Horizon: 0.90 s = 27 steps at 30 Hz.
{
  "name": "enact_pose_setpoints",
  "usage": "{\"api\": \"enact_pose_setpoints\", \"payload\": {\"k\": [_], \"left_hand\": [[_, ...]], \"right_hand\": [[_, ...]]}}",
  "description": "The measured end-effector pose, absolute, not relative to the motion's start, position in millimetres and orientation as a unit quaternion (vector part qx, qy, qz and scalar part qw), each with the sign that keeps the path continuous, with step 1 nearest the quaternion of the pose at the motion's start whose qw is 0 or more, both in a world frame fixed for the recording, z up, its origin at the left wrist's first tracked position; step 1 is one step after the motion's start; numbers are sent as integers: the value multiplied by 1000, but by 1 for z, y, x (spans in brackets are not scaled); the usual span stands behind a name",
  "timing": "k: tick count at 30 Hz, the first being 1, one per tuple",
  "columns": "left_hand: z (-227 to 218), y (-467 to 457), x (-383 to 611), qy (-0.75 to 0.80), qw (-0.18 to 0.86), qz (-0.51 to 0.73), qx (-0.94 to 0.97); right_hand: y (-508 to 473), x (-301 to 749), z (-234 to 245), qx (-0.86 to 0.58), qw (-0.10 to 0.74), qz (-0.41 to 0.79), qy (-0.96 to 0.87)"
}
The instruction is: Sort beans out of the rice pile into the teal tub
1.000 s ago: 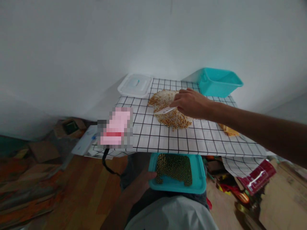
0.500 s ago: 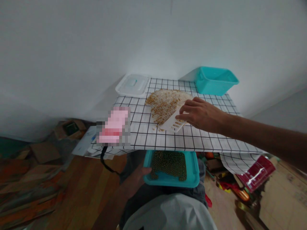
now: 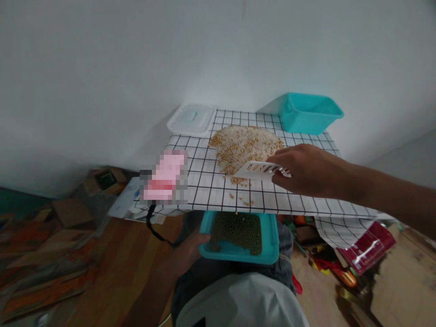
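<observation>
My right hand [image 3: 304,170] is closed on a white slotted scoop [image 3: 260,169] and holds it just above the checked tablecloth [image 3: 272,200], at the near edge of a spread pile of yellow beans and white grains [image 3: 243,145]. A few loose beans lie between the pile and the table's front edge. Below that edge, on my lap, a teal tray of green beans [image 3: 238,236] is gripped at its left side by my left hand [image 3: 185,254].
A teal tub [image 3: 308,113] stands at the table's back right and a clear lidded box [image 3: 190,119] at the back left. A pink blurred object [image 3: 165,177] lies at the front left corner. Cardboard, papers and red packaging litter the wooden floor on both sides.
My right hand drew the scoop from the pile toward the front edge and lifted it, leaving a few beans trailing. The tray on my lap shifted slightly left.
</observation>
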<state>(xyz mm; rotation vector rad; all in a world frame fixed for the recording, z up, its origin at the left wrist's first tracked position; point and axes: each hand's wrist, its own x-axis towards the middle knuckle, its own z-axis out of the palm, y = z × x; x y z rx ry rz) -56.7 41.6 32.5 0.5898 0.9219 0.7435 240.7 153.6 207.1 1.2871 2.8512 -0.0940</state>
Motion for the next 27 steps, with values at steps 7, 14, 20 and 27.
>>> {"api": "enact_pose_setpoints", "payload": {"k": [7, 14, 20, 27], "left_hand": [[27, 41, -53, 412, 793, 356, 275], [27, 42, -49, 400, 805, 350, 263], [22, 38, -48, 403, 806, 329, 281], [26, 37, -43, 383, 825, 335, 245]], "right_hand": [[152, 264, 205, 469, 42, -75, 879], [148, 261, 192, 457, 50, -107, 881], [157, 234, 183, 424, 47, -111, 897], [147, 208, 186, 393, 46, -150, 906]]}}
